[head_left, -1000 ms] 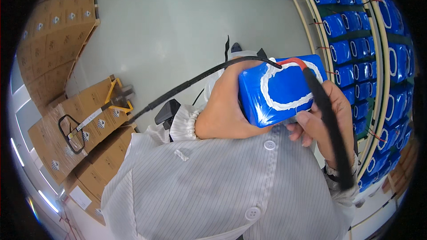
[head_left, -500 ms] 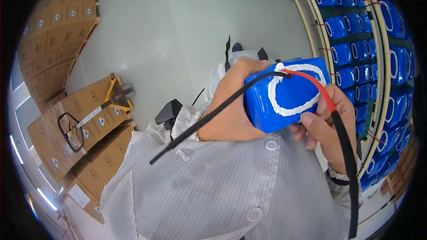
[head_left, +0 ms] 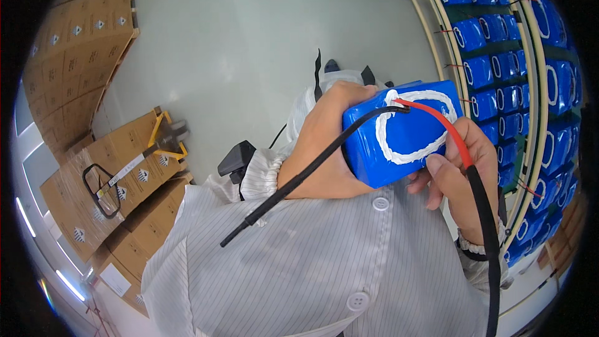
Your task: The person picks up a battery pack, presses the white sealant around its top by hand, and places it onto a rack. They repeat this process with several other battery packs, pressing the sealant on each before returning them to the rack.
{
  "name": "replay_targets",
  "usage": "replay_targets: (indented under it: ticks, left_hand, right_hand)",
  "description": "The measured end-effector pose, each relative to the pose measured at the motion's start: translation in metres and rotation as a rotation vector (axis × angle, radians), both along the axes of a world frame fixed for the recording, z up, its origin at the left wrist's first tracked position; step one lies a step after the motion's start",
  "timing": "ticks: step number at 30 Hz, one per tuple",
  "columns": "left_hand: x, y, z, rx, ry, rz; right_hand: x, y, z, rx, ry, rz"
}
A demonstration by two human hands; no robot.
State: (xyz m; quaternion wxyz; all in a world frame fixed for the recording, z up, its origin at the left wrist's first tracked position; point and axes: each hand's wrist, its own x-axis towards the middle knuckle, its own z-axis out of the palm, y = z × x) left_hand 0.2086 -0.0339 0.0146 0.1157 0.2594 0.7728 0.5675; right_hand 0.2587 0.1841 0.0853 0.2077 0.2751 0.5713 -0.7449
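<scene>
A blue shrink-wrapped battery pack [head_left: 415,134] is held up in front of my shirt, its end face turned toward me. An uneven loop of white sealant [head_left: 399,157] runs around that face. From the loop's upper left come a black cable [head_left: 312,168], crossing my left wrist, and a red wire [head_left: 446,122], sleeved in black farther down and passing over my right hand. My left hand [head_left: 324,146] is wrapped around the pack's left side. At its right edge, my right hand [head_left: 465,181] is closed, thumb by the lower corner; its other fingers are partly hidden.
A tube-frame rack [head_left: 458,56] on the right holds many similar blue packs [head_left: 480,72]. Stacked cartons [head_left: 81,37] stand at left. Nearer are wrapped cartons [head_left: 75,206] and a yellow pallet jack [head_left: 165,140] with a black loop handle. Grey floor [head_left: 249,25] stretches ahead.
The free end of the black cable has swung slightly down and right. The sleeved red wire has shifted a little left. Both hands stay on the pack almost unmoved.
</scene>
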Motion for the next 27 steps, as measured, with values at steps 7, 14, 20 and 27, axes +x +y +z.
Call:
replay_targets:
  ticks: [7, 14, 20, 27]
  left_hand:
    - [-0.001, 0.002, 0.008, 0.033, -0.026, 0.037]
    - [0.000, 0.005, 0.006, 0.052, -0.119, 0.056]
    - [-0.003, 0.008, -0.001, 0.065, -0.059, 0.041]
    - [-0.004, 0.006, 0.007, 0.054, -0.052, 0.049]
  right_hand:
    - [-0.002, 0.001, 0.004, -0.008, -0.008, 0.008]
    - [-0.005, 0.001, 0.007, -0.002, -0.025, -0.011]
    - [-0.005, 0.001, 0.003, 0.044, -0.013, 0.016]
    - [-0.007, 0.002, 0.005, 0.012, 0.025, 0.050]
